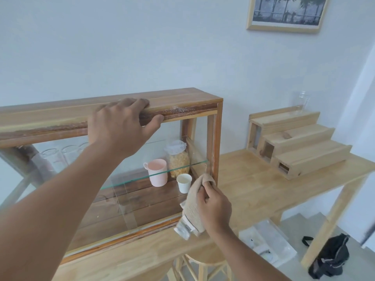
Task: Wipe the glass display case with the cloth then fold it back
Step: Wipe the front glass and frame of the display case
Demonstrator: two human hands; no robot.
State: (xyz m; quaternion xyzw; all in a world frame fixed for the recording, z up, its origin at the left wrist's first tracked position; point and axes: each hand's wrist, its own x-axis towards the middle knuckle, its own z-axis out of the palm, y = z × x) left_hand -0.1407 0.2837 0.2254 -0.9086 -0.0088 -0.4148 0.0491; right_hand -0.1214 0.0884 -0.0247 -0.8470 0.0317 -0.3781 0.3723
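Observation:
A wooden-framed glass display case [218, 138] stands on a light wooden table [253, 191]. My left hand [119, 126] grips the case's top front edge, fingers over the top and thumb under the rim. A beige cloth [193, 201] is held bunched in my right hand [215, 205], which presses it against the front glass near the lower right corner, beside the right post. The cloth's tail hangs down to the case's bottom rail. Inside the case are a pink mug [157, 172], a small white cup [184, 182] and a jar of pasta [178, 157].
A stepped wooden riser [298, 142] with a clear glass jar [301, 102] behind it sits on the table to the right. Wooden stools [203, 264] stand under the table. A black bag [332, 256] lies on the floor at right. A framed picture [286, 13] hangs on the wall.

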